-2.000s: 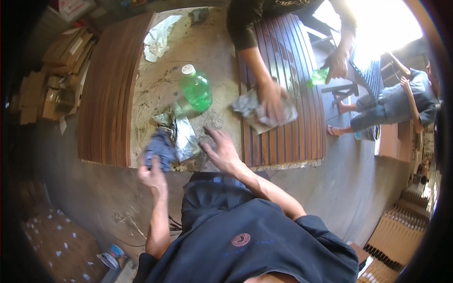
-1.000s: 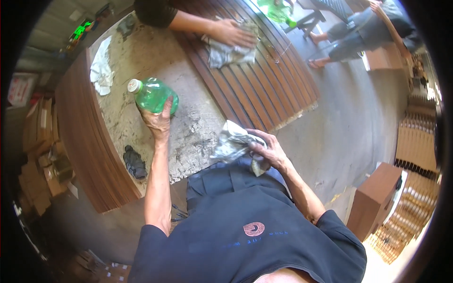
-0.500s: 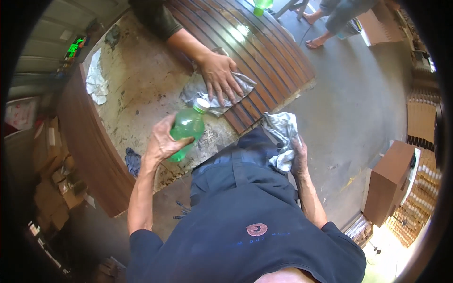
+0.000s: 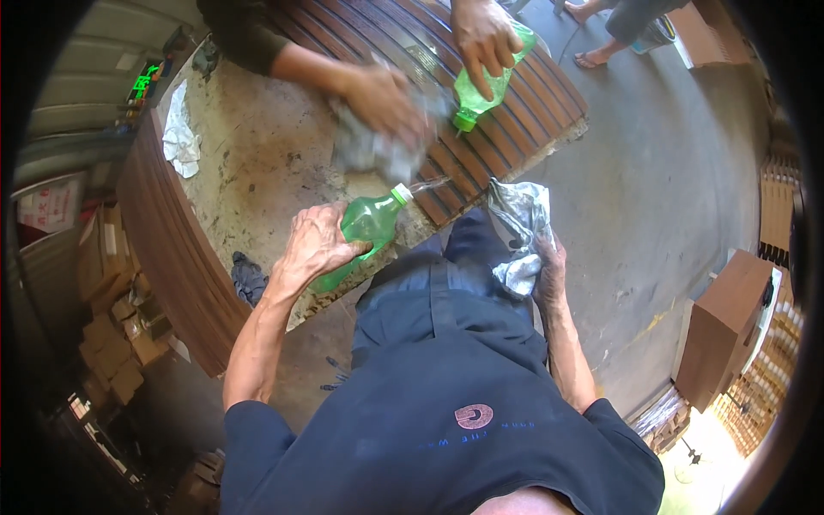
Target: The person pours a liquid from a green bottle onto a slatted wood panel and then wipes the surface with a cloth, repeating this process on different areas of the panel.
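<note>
Green plastic fills my left grip [image 4: 316, 245]: I have a green bottle [image 4: 360, 232] clamped around its middle, tilted so that its white neck points toward the slatted wooden panel [image 4: 506, 112], and a thin stream of clear liquid leaves the neck and lands on the slats at the panel's near edge. The bottle hangs over the near edge of the desk [image 4: 257, 163], whose top is pale, gritty and stained, just on my side of the panel. My right grip [image 4: 545, 262] is closed on a crumpled grey rag [image 4: 519, 227], held low by my hip, off the desk and just beside the panel's near corner. Across the panel from me another person works: one hand [image 4: 386, 103] presses a grey cloth [image 4: 378, 142] onto the slats where the panel meets the bare desk top, and their other hand [image 4: 482, 34] tips a second green bottle [image 4: 481, 86] neck-down over the panel. A white rag [image 4: 178, 129] lies on the desk well away from the panel, near the far left edge, and a dark blue cloth [image 4: 249, 279] hangs at the desk's near left edge, close to my left forearm. Brown cardboard boxes [image 4: 112, 292] are stacked on the floor to the left of the desk.
</note>
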`<action>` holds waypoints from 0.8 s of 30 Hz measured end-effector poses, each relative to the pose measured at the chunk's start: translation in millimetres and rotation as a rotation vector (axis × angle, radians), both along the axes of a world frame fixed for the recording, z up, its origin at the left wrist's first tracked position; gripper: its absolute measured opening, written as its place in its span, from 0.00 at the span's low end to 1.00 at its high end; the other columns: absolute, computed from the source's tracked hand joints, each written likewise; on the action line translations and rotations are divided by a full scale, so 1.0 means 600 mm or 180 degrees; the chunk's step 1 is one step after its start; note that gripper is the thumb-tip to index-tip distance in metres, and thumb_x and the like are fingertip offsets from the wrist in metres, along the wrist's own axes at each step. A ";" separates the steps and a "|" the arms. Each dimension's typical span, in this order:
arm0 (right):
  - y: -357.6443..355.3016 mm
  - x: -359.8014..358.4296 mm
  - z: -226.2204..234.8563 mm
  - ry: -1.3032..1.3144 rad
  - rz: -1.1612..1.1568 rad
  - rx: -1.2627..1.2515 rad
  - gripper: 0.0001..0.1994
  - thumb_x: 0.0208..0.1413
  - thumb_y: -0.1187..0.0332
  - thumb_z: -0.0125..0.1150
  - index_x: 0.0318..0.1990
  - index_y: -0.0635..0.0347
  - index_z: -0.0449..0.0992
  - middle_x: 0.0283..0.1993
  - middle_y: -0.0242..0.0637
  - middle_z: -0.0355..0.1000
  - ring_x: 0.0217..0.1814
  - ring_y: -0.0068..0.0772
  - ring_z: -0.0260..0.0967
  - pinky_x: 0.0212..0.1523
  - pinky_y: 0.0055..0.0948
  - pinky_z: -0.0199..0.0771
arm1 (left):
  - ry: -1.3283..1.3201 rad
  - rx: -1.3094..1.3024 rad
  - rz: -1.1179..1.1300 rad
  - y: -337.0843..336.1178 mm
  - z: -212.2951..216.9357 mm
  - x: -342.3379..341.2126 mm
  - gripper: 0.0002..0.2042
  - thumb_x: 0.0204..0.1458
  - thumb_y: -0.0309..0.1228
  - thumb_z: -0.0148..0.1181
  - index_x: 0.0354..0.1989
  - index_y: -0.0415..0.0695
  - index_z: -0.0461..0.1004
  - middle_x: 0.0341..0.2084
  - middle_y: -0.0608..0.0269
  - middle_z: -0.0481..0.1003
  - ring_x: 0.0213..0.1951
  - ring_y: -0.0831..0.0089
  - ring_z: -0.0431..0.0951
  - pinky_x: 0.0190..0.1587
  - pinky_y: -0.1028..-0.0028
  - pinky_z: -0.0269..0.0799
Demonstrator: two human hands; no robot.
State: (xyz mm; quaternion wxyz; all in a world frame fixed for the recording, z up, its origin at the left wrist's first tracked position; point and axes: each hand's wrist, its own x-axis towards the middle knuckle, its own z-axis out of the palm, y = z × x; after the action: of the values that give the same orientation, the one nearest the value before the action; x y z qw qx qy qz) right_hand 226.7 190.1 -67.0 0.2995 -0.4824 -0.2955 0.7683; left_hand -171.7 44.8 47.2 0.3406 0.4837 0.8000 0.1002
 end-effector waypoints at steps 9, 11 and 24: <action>-0.010 0.008 -0.007 0.0016 -0.0127 0.0026 0.19 0.69 0.65 0.64 0.61 0.67 0.76 0.41 0.34 0.82 0.36 0.25 0.81 0.39 0.28 0.82 | 0.0357 -0.0534 -0.0338 0.011 0.010 0.025 0.27 0.43 0.44 0.77 0.50 0.40 0.85 0.35 0.41 0.84 0.42 0.43 0.86 0.50 0.52 0.81; -0.012 0.016 -0.004 -0.0043 -0.0139 0.0073 0.19 0.69 0.65 0.64 0.61 0.67 0.76 0.40 0.33 0.81 0.35 0.24 0.80 0.38 0.27 0.81 | 0.0310 -0.0419 -0.0316 0.027 0.013 0.033 0.28 0.42 0.44 0.77 0.51 0.40 0.84 0.36 0.41 0.84 0.43 0.43 0.86 0.50 0.52 0.80; -0.056 0.073 -0.014 -0.0004 -0.0674 -0.0050 0.29 0.64 0.56 0.67 0.65 0.67 0.71 0.43 0.44 0.80 0.36 0.34 0.82 0.38 0.36 0.86 | -0.1192 0.0735 -0.0159 0.099 0.020 0.125 0.36 0.45 0.44 0.83 0.61 0.39 0.76 0.50 0.45 0.83 0.53 0.53 0.85 0.59 0.60 0.79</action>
State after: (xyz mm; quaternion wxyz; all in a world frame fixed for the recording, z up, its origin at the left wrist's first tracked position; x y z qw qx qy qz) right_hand 270.6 156.6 -75.7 0.3751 -0.5138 -0.2371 0.7343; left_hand -96.8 104.4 59.1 0.4279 0.5122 0.6938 0.2707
